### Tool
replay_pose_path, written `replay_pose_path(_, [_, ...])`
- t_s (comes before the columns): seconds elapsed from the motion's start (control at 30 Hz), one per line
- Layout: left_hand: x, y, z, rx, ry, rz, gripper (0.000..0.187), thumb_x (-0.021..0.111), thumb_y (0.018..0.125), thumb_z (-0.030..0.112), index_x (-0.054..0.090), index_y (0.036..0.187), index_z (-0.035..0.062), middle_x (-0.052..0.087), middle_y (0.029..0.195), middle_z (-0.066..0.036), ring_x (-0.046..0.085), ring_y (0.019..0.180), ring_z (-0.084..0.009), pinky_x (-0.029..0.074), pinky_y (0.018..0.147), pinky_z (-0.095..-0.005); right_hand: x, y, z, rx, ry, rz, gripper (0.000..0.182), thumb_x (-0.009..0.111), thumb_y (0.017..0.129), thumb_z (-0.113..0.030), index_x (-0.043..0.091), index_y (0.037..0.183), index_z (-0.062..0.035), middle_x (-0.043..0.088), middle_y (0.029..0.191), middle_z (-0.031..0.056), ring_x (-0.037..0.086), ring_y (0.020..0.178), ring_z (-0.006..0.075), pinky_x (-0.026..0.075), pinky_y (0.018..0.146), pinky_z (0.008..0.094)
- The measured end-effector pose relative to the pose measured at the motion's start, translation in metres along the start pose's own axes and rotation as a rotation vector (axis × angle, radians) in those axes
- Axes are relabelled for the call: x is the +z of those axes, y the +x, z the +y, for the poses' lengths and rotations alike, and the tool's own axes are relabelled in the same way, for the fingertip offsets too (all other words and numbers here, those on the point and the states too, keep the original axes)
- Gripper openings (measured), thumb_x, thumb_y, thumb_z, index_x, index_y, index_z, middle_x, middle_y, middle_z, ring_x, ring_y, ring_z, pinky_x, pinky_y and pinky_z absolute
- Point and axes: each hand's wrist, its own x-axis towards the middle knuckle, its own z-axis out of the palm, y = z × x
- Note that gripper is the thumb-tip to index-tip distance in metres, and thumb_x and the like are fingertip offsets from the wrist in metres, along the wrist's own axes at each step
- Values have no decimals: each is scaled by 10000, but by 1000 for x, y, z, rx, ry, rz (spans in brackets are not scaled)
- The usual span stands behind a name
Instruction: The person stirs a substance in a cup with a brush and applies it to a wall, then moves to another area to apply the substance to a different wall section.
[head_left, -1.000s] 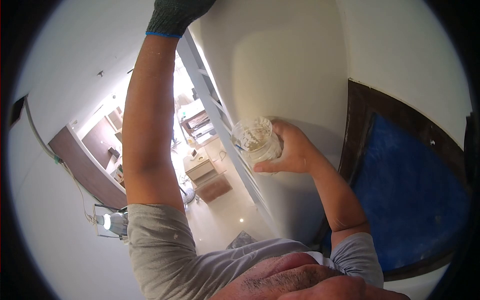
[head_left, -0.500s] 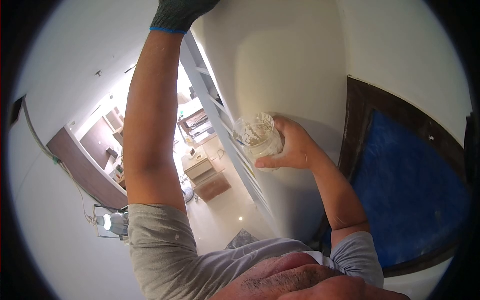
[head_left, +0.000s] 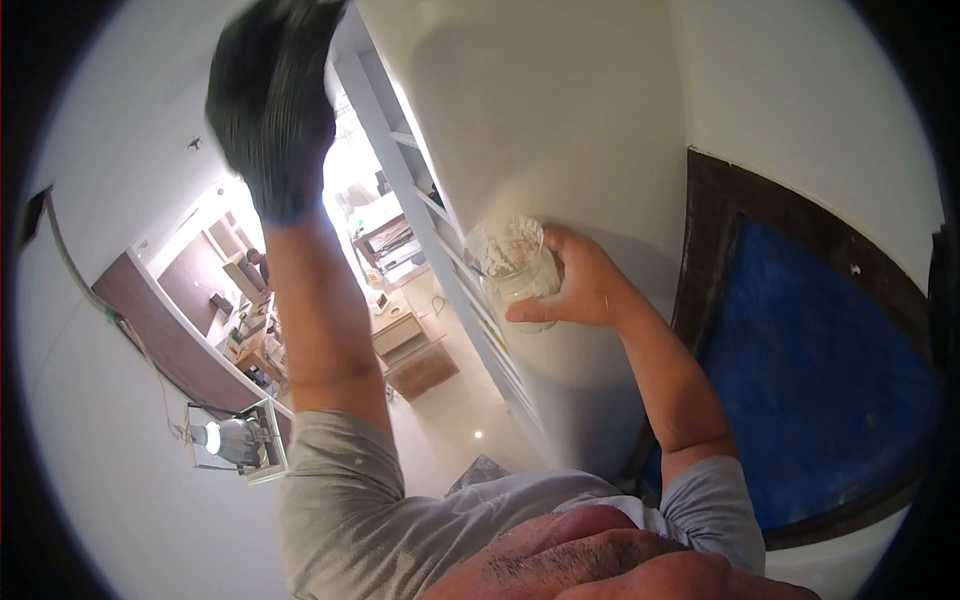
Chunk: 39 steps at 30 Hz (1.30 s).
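My left hand, in a dark knitted glove with a blue cuff, is raised at the upper left. It is smeared by motion and partly cut off by the top edge, so its fingers and anything in them cannot be made out. Bare and lower down, my right hand is wrapped round a clear plastic cup, thumb on the near side. Whitish paste is smeared over the inside of the cup. Just behind the cup is a pale, smooth wall surface.
A lit work lamp in a wire frame is at the lower left. Grey slatted shelving runs beside the wall. A dark-framed blue panel is at right. Beyond are a wooden cabinet and, farther off, a person.
My left hand has come down and left from the top edge, bringing more of the glove into view. My right hand and the cup have stayed nearly in place.
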Motion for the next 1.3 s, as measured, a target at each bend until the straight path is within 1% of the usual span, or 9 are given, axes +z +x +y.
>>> replay_pose_path(0.13, [-43, -121, 86, -630, -137, 46, 318, 608, 1058, 170, 638, 1284, -52, 737, 1132, -200, 725, 981, -257, 570, 915, -403, 11, -2, 0, 59, 225, 8, 810, 957, 712, -292, 579, 1345, 44, 708, 1213, 150, 691, 1099, 205, 543, 987, 338])
replay_pose_path(0.23, [-37, -206, 136, -898, -914, 248, 424, 636, 1046, 201, 553, 1385, -40, 620, 1382, -208, 633, 1246, -303, 489, 1075, -448, 33, -3, -2, 88, 334, -12, 801, 945, 739, -286, 564, 1361, 45, 706, 1217, 152, 693, 1105, 203, 543, 990, 338])
replay_pose_path(0.4, [-42, -250, 189, -1036, -450, -156, 1038, 959, 740, 228, 347, 1543, -10, 532, 1455, -177, 578, 1299, -298, 471, 1129, -454, 69, 4, -10, 89, 302, -80, 704, 891, 818, -267, 556, 1366, 21, 669, 1271, 128, 651, 1173, 202, 509, 1032, 344])
replay_pose_path(0.5, [-50, -241, 199, -1408, -703, 33, 1073, 963, 727, 222, 320, 1555, -7, 526, 1455, -173, 591, 1277, -284, 515, 1076, -423, 82, 9, -13, 64, 171, -139, 683, 860, 862, -323, 549, 1370, 10, 641, 1274, 134, 619, 1174, 202, 509, 1012, 361])
replay_pose_path(0.6, [-54, -256, 195, -1305, -660, 199, 1085, 959, 712, 206, 313, 1558, -6, 539, 1434, -171, 610, 1248, -280, 546, 1032, -412, 72, 19, -33, -100, -80, -119, 678, 874, 839, -392, 605, 1316, 7, 611, 1201, 153, 613, 1105, 250, 524, 956, 417])
replay_pose_path(0.67, [-54, -256, 189, -1203, -713, 284, 1064, 947, 723, 186, 315, 1557, -7, 539, 1435, -165, 607, 1252, -285, 539, 1045, -420, 56, 37, -43, -501, -367, 310, 754, 847, 830, -511, 614, 1283, 46, 614, 1184, 196, 614, 1063, 363, 492, 998, 451])
replay_pose_path(0.8, [-53, -257, 186, -1169, -702, 274, 1050, 938, 736, 199, 319, 1562, 7, 524, 1454, -163, 602, 1261, -295, 529, 1060, -434, -6, 107, -58, -509, -772, 958, 824, 831, 847, -511, 537, 1424, -2, 501, 1448, 224, 431, 1386, 392, 406, 1110, 483])
replay_pose_path(0.9, [-34, -267, 190, -1163, -713, 299, 1051, 945, 729, 196, 326, 1558, 17, 517, 1458, -168, 579, 1290, -296, 523, 1069, -441, -36, 146, -75, -176, -791, 878, 1302, 720, 811, -758, 198, 1545, 183, 190, 1621, 345, 238, 1499, 464, 213, 1227, 611])
replay_pose_path(1.3, [43, -295, 173, -1121, -811, 172, 1118, 949, 686, 505, 396, 1497, -30, 558, 1398, -174, 579, 1265, -332, 454, 1083, -459, -40, 171, -103, -12, -969, 906, 1328, 773, 756, -748, 238, 1531, 188, 295, 1525, 345, 322, 1436, 475, 319, 1182, 574])
